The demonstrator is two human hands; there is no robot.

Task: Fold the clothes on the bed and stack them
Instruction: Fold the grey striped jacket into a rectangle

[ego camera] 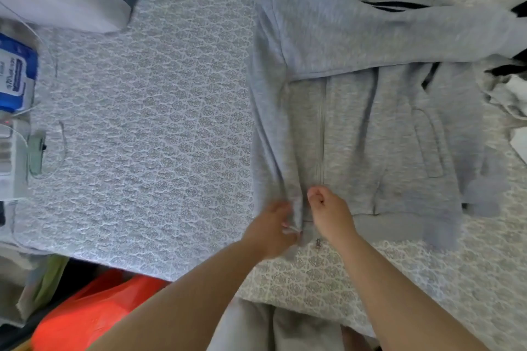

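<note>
The left hand (pixel 272 225) is curled round the bottom edge of a grey zip hoodie (pixel 370 134), low in the middle of the frame. The right hand (pixel 328 208) is closed in a fist on the hem, just beside the zip (pixel 321 134). The hoodie is spread flat on the patterned bed (pixel 171 128), with one sleeve (pixel 399 37) laid across the chest.

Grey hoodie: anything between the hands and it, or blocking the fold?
Nothing between them: the left hand already pinches the grey hoodie at its folded left edge near the hem, and the right hand sits curled on the hem beside the zipper. Bare bedspread lies to the left.
</note>
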